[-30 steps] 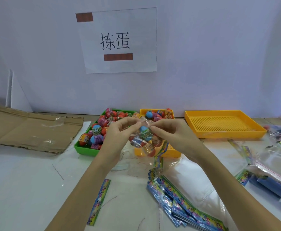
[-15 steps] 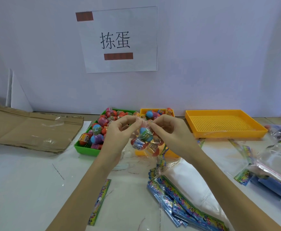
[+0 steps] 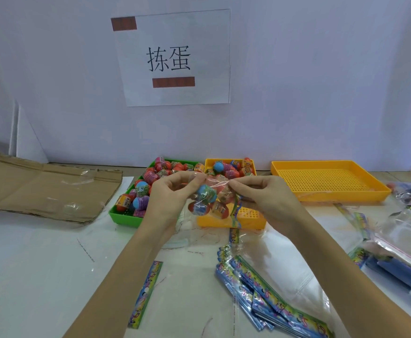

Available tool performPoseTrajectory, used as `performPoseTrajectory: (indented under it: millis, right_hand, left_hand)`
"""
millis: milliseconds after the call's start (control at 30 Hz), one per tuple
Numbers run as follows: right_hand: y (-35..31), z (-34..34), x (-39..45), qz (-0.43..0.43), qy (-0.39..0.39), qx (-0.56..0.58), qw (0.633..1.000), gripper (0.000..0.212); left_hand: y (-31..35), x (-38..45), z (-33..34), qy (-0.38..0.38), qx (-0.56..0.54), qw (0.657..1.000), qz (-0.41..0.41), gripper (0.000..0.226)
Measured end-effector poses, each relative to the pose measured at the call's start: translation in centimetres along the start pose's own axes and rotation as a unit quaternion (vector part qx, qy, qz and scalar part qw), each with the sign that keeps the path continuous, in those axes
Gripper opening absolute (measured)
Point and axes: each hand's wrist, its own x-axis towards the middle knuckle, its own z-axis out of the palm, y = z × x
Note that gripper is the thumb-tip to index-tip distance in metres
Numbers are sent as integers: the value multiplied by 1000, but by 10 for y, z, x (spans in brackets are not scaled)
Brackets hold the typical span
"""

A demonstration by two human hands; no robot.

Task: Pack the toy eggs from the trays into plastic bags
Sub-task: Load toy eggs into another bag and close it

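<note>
A clear plastic bag (image 3: 210, 200) with several toy eggs inside hangs between my hands above the table. My left hand (image 3: 172, 198) pinches the bag's top edge on the left, and my right hand (image 3: 260, 196) pinches it on the right. Behind the hands, a green tray (image 3: 123, 215) holds many red and blue toy eggs (image 3: 142, 191). A small yellow tray (image 3: 250, 215) next to it holds several more eggs at its far end.
A large yellow tray (image 3: 331, 181) stands at the back right. Flattened cardboard (image 3: 40, 189) lies at the left. Colourful header cards (image 3: 268, 296) fan out near the front, one strip (image 3: 145, 293) lies alone, and clear bags (image 3: 409, 235) pile at the right.
My hands have spread a little apart along the bag's top edge, and the bag of eggs has shifted slightly between them.
</note>
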Motion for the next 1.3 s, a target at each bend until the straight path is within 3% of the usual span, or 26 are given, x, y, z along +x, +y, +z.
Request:
performPoseTrajectory:
  millis: [100,167,300,433,500,567,667,733,833,1067,1300]
  right_hand:
    - [-3,-1,-1,24,-22,68,997,9]
    - [-2,5,-1,-2,-2,39,999,15]
    - [2,14,0,-120,51,-176,976,20]
    - [-3,5,-1,-124,33,-221,967,22]
    - [-5,-1,0,-99,42,-205,973,21]
    - [-6,-3,1,-90,57,-177,979,18]
    - [-7,-3,1,-111,73,-181,974,11]
    - [-7,-2,0,-118,74,-184,973,8]
    - [-7,-2,0,-116,75,-176,975,8]
    - [-8,-6,2,-127,91,-174,972,13]
    - [-14,-14,4,-113,36,-184,976,19]
  left_hand:
    - [2,-1,-1,16,-56,998,-21,25]
    - [2,-1,-2,11,-112,993,-32,23]
    - [-1,-2,1,22,-14,999,30,5]
    - [0,4,-8,92,-29,993,66,4]
    - [-3,5,-12,110,32,989,91,10]
    - [-3,2,-4,78,56,992,87,29]
    - [-2,-4,9,-38,55,996,56,53]
    - [-5,-7,12,-77,104,989,73,36]
    - [-6,-9,12,-62,74,994,59,12]
    - [-1,-5,3,-41,57,997,21,15]
    - [0,-2,0,-37,105,989,95,6]
